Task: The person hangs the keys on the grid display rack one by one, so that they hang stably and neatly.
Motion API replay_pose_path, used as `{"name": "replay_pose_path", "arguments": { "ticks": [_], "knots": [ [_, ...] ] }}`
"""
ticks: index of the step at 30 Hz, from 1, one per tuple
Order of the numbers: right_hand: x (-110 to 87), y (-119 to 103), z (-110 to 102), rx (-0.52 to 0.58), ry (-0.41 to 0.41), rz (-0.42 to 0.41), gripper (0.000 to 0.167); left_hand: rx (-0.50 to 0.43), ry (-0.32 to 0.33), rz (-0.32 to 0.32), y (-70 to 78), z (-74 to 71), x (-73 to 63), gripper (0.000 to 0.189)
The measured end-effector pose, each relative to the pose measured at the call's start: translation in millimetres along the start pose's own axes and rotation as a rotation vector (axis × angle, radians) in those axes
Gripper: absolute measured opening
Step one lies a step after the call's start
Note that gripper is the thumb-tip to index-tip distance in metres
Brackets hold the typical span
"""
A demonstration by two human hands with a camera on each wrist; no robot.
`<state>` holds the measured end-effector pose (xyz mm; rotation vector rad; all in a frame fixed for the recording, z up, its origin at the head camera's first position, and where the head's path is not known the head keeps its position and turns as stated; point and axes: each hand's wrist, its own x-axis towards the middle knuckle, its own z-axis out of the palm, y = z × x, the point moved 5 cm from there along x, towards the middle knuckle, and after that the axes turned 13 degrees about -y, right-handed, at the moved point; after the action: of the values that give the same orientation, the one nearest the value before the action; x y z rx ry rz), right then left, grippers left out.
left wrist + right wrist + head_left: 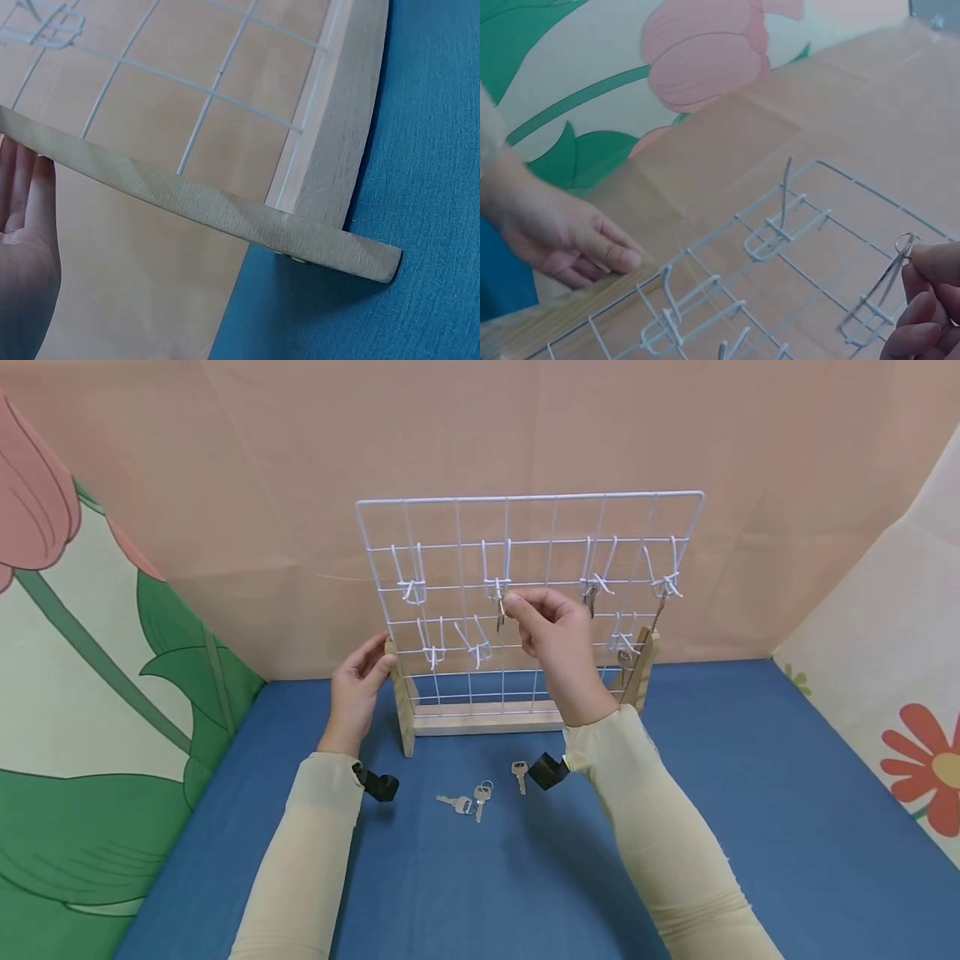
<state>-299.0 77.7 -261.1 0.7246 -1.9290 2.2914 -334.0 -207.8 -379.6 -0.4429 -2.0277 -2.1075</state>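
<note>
- Pinching a key [500,614] by its ring [904,238], our right grip [557,631] sits narrow near a white hook [496,583], center of the frame.
- Left of center, our left grip [356,693] holds the wooden post [404,714] of the wire rack [528,497].
- Below center, three loose keys [482,802] lie on the blue desk [450,893].
- Other keys [589,602] hang right of center.

No legible text, label, brand, number or sign noted in head or either wrist view.
</note>
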Motion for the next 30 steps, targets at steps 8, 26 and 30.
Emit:
{"name": "replay_pose_path", "arguments": {
  "ticks": [8,26,30],
  "knots": [
    [9.4,9,-2,0.039,0.056,0.042,0.014,0.001,-0.001,0.006,0.5,0.7,0.9,0.048],
    [-6.7,21,-15,-0.040,0.058,0.078,0.018,0.006,0.005,-0.002,1.2,0.4,-0.6,0.047],
    [-35.8,27,-20,-0.170,-0.056,0.152,0.024,0.018,0.004,-0.018,1.6,-0.1,-0.5,0.048]
  ]
}}
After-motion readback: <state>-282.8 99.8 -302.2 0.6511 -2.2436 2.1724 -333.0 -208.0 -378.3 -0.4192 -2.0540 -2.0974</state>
